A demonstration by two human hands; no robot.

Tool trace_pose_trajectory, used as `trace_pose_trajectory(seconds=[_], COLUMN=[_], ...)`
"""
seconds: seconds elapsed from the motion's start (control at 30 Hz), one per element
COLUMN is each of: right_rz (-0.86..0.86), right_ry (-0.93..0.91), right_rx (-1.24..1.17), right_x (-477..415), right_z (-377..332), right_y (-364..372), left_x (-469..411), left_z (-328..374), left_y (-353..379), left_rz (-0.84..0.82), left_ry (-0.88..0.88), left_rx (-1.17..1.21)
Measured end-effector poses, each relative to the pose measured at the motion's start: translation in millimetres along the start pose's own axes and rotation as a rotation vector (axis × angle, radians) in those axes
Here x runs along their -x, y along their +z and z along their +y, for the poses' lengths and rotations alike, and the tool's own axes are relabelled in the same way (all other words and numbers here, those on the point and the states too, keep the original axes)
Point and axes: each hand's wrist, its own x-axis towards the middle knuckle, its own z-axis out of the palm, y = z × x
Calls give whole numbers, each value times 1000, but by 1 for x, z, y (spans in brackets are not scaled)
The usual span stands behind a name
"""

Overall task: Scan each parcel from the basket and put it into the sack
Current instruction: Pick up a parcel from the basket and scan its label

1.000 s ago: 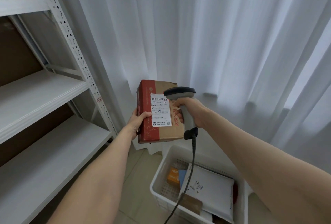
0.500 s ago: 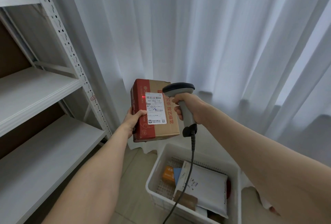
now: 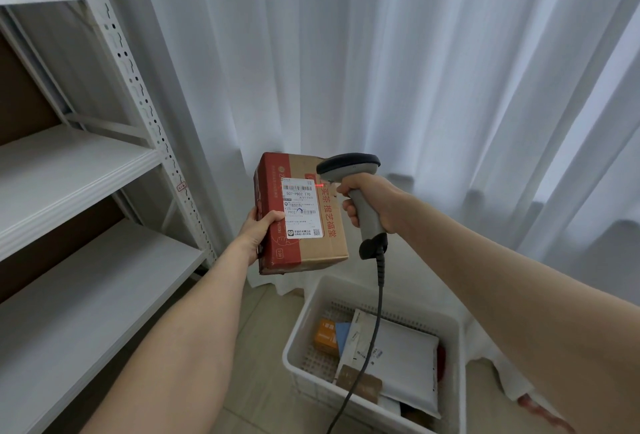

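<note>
1. Parcel (image 3: 301,215): a red-and-brown carton held in the air, above and just beyond the far left corner of the basket (image 3: 295,331). It touches neither the basket nor the floor (image 3: 263,347).
2. Its long axis stands near upright. The broad face with the white label (image 3: 302,206) is turned towards the person, with the print reading top to bottom.
3. Left hand (image 3: 258,231): grips the parcel's lower left edge, with the thumb over the front face beside the label. The fingers go behind the carton and are hidden.
4. Right hand (image 3: 369,205): is wrapped round the grip of the scanner (image 3: 349,170), just right of the parcel.
5. The scanner head points left at the label, and its handle slopes down and to the right. A red dot (image 3: 320,185) sits at the right end of the top barcode.
6. The cable (image 3: 375,322) hangs from the handle base down across the basket and leaves over its near rim.
7. The basket stands on the floor, with its far rim close to the curtain (image 3: 381,52) hem. Inside it are a white mailer (image 3: 401,354), an orange box (image 3: 325,331) towards the far left corner, and a brown packet (image 3: 358,383) near the front.
8. Open room: there is a gap between the parcel's bottom edge and the basket's far rim. A strip of floor lies between the basket's left wall and the shelf rack (image 3: 86,170).
</note>
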Motion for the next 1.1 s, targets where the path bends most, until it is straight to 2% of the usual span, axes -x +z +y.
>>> trace_pose_trajectory(seconds=[1.1], right_rz=[-11], right_ry=[19], right_rx=[10], right_x=[-3], right_z=[-3], right_y=[13], left_x=[-15], left_z=[-3], left_y=[-11], left_rz=[23], left_ry=[-31], left_rx=[8])
